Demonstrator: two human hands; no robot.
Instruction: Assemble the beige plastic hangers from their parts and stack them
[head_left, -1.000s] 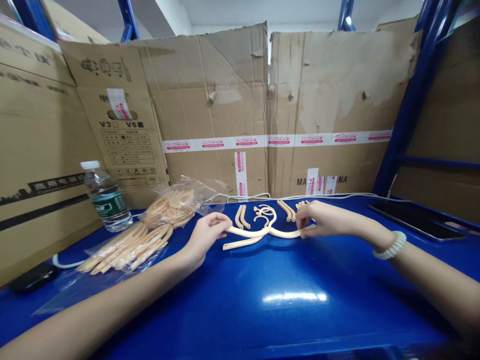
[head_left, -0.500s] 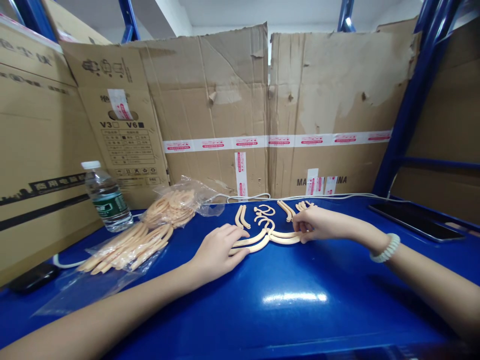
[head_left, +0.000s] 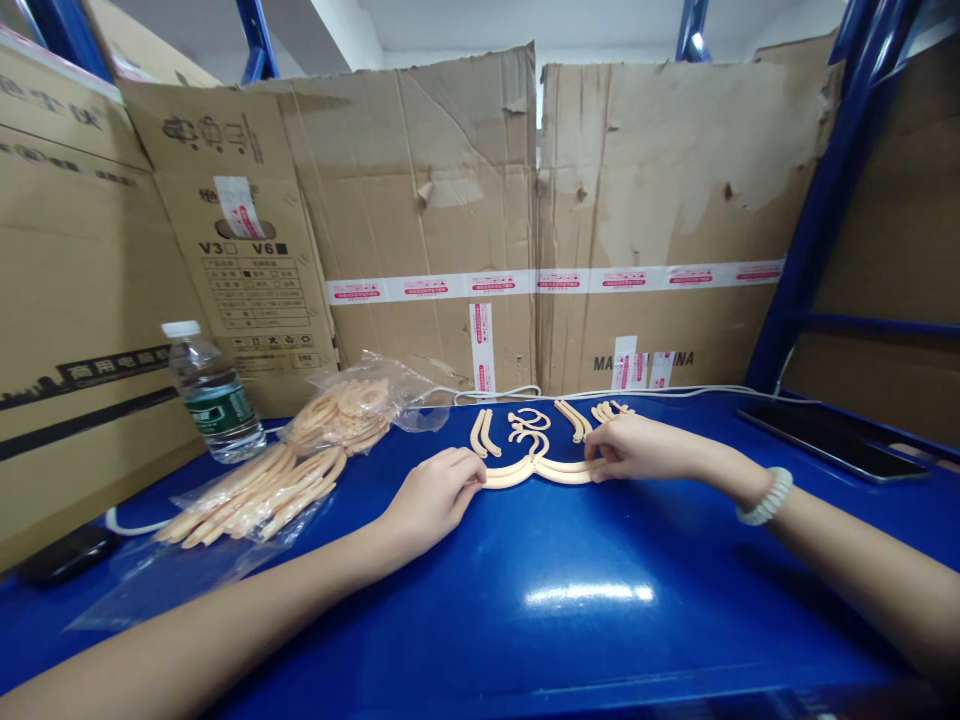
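On the blue table, two pairs of curved beige strips meet at a centre joint, forming a double arc. My left hand (head_left: pixel 436 497) is closed in a pinch on the outer end of the left strips (head_left: pixel 511 477). At the other end my right hand (head_left: pixel 637 447) has its fingers closed on the right strips (head_left: pixel 561 474). The two strips of each pair lie side by side, close together. Just behind the joint are small curled beige pieces (head_left: pixel 534 424). My fingers hide the outer ends of the strips.
Short beige strips (head_left: pixel 484 434) and more strips (head_left: pixel 574 421) lie behind. Left are clear bags of beige strips (head_left: pixel 262 492), a water bottle (head_left: pixel 214 400) and a black object (head_left: pixel 67 555). A dark phone (head_left: pixel 832 443) lies right. Cardboard (head_left: pixel 420 200) walls the back.
My left thumb and fingers have come together, and the left strips, which were apart, now lie against each other. The right pair has also closed up, with the right hand nearly still.
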